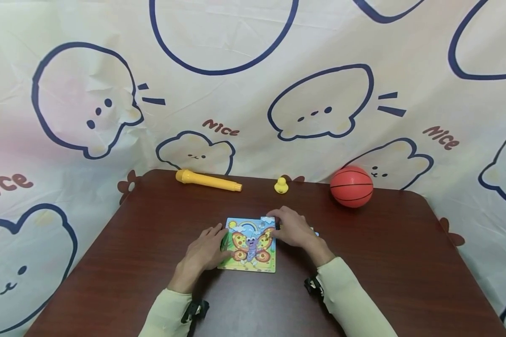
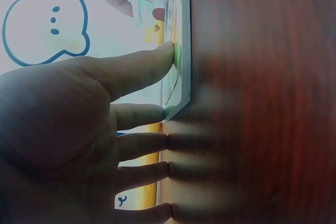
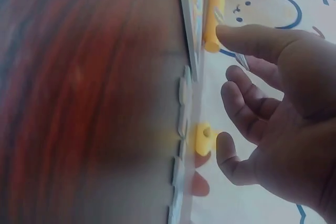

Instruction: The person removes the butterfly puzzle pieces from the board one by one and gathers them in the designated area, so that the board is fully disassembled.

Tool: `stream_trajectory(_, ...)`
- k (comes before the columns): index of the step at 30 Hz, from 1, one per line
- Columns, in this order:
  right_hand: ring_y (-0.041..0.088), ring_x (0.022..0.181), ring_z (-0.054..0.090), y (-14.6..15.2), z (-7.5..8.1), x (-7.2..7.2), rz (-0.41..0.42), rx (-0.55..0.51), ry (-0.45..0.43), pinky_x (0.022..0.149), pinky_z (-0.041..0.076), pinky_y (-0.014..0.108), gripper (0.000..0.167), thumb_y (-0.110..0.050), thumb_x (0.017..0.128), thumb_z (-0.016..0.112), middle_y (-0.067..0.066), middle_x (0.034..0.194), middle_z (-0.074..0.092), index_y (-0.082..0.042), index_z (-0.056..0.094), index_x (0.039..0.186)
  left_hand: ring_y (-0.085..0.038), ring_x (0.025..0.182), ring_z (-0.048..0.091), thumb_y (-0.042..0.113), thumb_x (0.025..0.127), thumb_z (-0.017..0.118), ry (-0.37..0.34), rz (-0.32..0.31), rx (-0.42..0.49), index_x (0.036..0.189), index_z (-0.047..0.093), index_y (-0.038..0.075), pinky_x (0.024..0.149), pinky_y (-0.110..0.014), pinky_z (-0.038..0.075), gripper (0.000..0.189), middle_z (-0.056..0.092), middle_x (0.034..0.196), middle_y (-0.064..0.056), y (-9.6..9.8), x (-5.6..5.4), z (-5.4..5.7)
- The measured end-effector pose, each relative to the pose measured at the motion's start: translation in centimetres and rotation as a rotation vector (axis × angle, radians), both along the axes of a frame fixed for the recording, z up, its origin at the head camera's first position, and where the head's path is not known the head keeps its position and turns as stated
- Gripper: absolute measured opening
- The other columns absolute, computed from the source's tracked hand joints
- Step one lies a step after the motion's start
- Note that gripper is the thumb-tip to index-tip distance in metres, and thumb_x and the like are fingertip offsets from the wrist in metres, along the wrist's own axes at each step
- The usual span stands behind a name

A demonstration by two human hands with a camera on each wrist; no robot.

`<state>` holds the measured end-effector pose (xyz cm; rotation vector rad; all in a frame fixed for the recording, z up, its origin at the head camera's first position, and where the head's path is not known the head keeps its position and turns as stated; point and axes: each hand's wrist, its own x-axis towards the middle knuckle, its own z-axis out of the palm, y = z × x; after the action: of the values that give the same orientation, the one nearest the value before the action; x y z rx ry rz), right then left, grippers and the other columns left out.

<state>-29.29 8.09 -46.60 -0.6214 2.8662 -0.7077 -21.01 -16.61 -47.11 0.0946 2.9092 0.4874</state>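
A butterfly jigsaw puzzle (image 1: 251,248) lies in its flat square board on the table in front of me. My left hand (image 1: 206,248) rests at the board's left edge. In the left wrist view its thumb presses on the board's face, and its straight fingers touch the tabletop beside it. Over the upper right corner, my right hand (image 1: 293,227) pinches a light blue puzzle piece (image 1: 267,219) between thumb and index finger. The right wrist view shows this piece (image 3: 241,61) nearly edge-on, with the other fingers loosely bent.
Several loose puzzle pieces (image 3: 181,124) lie right of the board, mostly hidden behind my right hand in the head view. Along the table's back edge are a yellow toy microphone (image 1: 208,181), a yellow rubber duck (image 1: 281,186) and a red toy basketball (image 1: 352,186).
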Motion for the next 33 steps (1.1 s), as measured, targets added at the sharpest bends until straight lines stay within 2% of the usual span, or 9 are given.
stream_trajectory(6,0.014,0.089,0.049,1.6,0.2,0.0,-0.034,-0.033,-0.042,0.072,0.045,0.029,0.048,-0.029,0.079,0.080,-0.002,0.104,0.052,-0.025,0.064,0.124,-0.039,0.142,0.032,0.044,0.085,0.070,-0.001,0.001,0.006,0.145,0.044,0.010,0.108,-0.060,0.035,0.073,0.033,0.156,-0.015,0.0,0.1,0.0)
stream_trajectory(10,0.015,0.094,0.048,2.5,0.2,-0.1,-0.027,-0.040,-0.051,0.075,0.047,0.028,0.050,-0.029,0.078,0.081,-0.002,0.105,0.053,-0.024,0.063,0.125,-0.039,0.142,0.032,0.043,0.085,0.070,-0.002,0.002,0.003,0.145,0.045,0.010,0.108,-0.060,0.036,0.073,0.033,0.156,-0.015,0.0,0.1,0.1)
stream_trajectory(23,0.014,0.098,0.050,6.5,-0.4,0.5,-0.036,-0.015,-0.056,0.084,0.049,0.032,0.048,-0.029,0.079,0.080,-0.003,0.105,0.054,-0.024,0.063,0.123,-0.039,0.142,0.033,0.044,0.086,0.069,0.005,-0.017,-0.008,0.145,0.045,0.011,0.108,-0.059,0.036,0.072,0.034,0.156,-0.015,0.1,0.2,-0.1)
stream_trajectory(33,0.015,0.095,0.050,10.0,-0.4,0.7,-0.006,-0.007,-0.062,0.081,0.047,0.033,0.044,-0.025,0.081,0.078,-0.001,0.103,0.056,-0.021,0.063,0.122,-0.039,0.142,0.033,0.044,0.087,0.068,0.003,-0.014,-0.007,0.145,0.045,0.011,0.108,-0.060,0.036,0.071,0.033,0.156,-0.015,0.0,0.1,0.0)
